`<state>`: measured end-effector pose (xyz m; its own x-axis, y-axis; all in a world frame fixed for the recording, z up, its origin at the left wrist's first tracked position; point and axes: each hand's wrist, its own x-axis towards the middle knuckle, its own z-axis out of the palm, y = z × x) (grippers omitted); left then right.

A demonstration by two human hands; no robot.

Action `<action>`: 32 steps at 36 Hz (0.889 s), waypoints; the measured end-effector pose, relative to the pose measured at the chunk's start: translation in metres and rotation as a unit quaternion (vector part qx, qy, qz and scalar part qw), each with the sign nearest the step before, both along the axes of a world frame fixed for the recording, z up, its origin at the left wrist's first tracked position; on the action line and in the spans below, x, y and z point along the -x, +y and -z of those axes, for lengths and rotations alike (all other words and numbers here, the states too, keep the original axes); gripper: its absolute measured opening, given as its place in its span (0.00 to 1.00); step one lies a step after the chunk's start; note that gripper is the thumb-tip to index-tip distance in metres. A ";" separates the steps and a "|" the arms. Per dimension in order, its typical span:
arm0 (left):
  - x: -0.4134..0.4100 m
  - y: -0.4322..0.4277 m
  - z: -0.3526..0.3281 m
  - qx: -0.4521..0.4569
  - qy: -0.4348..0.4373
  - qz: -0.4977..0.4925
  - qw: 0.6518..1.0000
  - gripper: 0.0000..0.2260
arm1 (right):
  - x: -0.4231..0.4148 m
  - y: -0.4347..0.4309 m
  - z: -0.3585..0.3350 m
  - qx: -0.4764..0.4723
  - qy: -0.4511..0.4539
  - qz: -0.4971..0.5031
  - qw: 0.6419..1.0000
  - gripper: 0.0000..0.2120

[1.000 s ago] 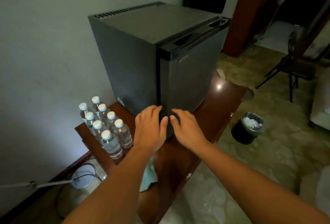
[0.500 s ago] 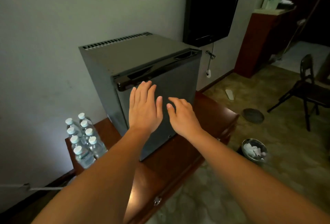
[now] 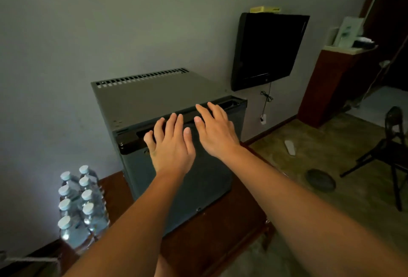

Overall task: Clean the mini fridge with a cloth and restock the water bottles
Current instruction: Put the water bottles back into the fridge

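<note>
A grey mini fridge point(image 3: 145, 97) with its door closed stands on a dark wooden table point(image 3: 223, 230). My left hand point(image 3: 171, 144) and my right hand point(image 3: 215, 127) are both raised side by side in front of the door's upper part, fingers straight and spread, fingertips at the black handle strip point(image 3: 130, 138); neither holds anything. Several clear water bottles point(image 3: 81, 208) with white caps stand clustered on the table's left end. No cloth is visible.
A black TV point(image 3: 267, 49) hangs on the wall right of the fridge, with a cable down to a socket. A brown cabinet point(image 3: 331, 84) stands further right. A black chair point(image 3: 388, 155) and a dark round disc point(image 3: 320, 180) are on the floor.
Both hands rose from the fridge's lower front corner to the top handle strip. My view lifted, so the floor bin and the teal cloth dropped out of sight.
</note>
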<state>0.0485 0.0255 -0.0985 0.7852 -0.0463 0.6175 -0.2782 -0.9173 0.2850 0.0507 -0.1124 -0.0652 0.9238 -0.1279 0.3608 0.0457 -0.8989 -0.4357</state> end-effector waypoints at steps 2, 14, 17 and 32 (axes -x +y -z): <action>0.002 -0.005 -0.001 0.014 -0.005 -0.012 1.000 0.24 | -0.006 -0.003 0.009 0.003 0.012 -0.003 1.000 0.25; 0.009 -0.011 -0.009 0.011 -0.038 -0.079 0.996 0.21 | -0.011 -0.009 0.030 0.003 -0.063 -0.021 0.998 0.27; 0.013 -0.012 -0.015 -0.002 -0.024 -0.082 0.996 0.22 | -0.008 -0.017 0.024 0.014 -0.054 -0.042 0.998 0.27; 0.143 -0.063 -0.064 -0.130 0.047 -0.110 0.984 0.21 | 0.062 -0.084 0.002 0.026 0.015 -0.182 0.983 0.27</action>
<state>-0.0948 -0.0373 -0.0346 0.8471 -0.0152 0.5312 -0.0477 -0.9977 0.0476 -0.0116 -0.1962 -0.0675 0.9156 0.2300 0.3297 0.3553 -0.8467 -0.3961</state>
